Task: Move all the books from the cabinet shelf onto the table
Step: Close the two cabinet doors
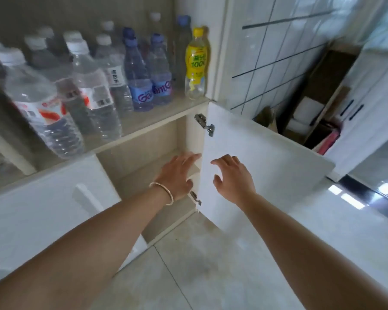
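The lower cabinet compartment (pixel 143 153) stands open, its white door (pixel 255 157) swung out to the right. My left hand (pixel 177 173), with a bracelet on the wrist, reaches into the compartment near the hinge side, fingers spread and holding nothing. My right hand (pixel 233 177) hovers in front of the door's inner face, fingers apart, also empty. Pale wooden shelves (pixel 157 175) show inside the compartment. I see no books on them; my left hand hides part of the interior. No table is in view.
Several water bottles (pixel 94 86) and a yellow-labelled bottle (pixel 196 63) stand on the open shelf above. A closed white door with a handle (pixel 54 209) sits to the left. Right of the cabinet are a tiled wall (pixel 267 63), boxes (pixel 307 115) and another white cabinet (pixel 372 108).
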